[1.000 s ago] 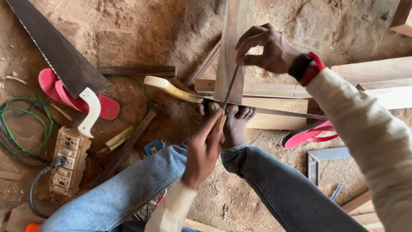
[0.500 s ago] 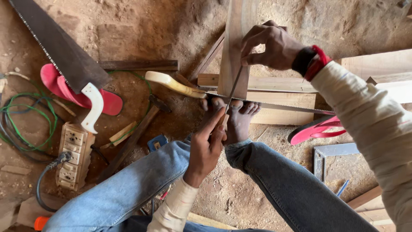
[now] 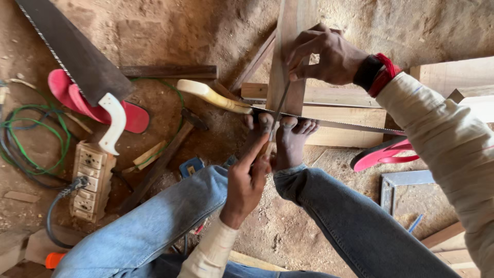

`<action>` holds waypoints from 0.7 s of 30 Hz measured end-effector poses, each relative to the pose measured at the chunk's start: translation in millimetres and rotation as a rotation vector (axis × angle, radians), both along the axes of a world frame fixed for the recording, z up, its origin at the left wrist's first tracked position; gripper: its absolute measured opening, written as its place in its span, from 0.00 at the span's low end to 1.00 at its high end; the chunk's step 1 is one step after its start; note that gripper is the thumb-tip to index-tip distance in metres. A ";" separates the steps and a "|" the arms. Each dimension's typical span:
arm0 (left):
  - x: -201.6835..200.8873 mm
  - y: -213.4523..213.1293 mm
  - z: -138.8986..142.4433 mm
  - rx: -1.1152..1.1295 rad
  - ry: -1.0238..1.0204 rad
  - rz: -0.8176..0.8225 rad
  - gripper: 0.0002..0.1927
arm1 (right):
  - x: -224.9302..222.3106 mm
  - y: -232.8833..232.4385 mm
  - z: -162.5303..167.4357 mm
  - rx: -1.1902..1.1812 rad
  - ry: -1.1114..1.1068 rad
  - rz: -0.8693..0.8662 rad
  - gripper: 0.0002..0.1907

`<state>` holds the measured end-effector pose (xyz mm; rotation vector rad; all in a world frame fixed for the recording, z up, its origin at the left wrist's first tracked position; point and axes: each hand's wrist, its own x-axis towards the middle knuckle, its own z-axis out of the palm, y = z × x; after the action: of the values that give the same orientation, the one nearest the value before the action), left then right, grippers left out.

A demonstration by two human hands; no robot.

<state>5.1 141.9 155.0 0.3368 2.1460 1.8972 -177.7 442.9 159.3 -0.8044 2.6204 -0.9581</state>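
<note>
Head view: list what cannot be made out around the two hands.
- Thin blade: its lower end is hidden behind the left hand and toes.
- Right hand: its palm side faces away, against the upright plank.
- Plank top: cut off by the upper edge.

Sandy dirt floor (image 3: 154,31), scattered wood offcuts (image 3: 170,71), green cable (image 3: 20,128), dim shade

The left hand (image 3: 247,180) grips the wooden handle of a thin metal file (image 3: 280,105); at one o'clock the right hand (image 3: 324,54) pinches its tip against an upright wooden plank (image 3: 293,31), bare feet (image 3: 280,136) between.
</note>
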 end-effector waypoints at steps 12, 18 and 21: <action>15.3 -33.0 32.3 -0.144 -0.235 -0.071 0.23 | 17.0 -31.3 -2.9 -0.316 -0.269 0.074 0.10; -12.6 -2.7 12.9 -0.044 -0.013 -0.025 0.22 | -2.7 -1.7 6.7 0.213 0.140 -0.032 0.08; 1.9 -26.7 41.5 -0.091 -0.259 -0.017 0.22 | 7.5 -14.1 14.5 -0.060 0.002 -0.012 0.05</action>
<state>7.0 115.1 196.4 0.0855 2.0408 1.7209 -170.1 428.8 173.9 -0.8046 2.6122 -1.0442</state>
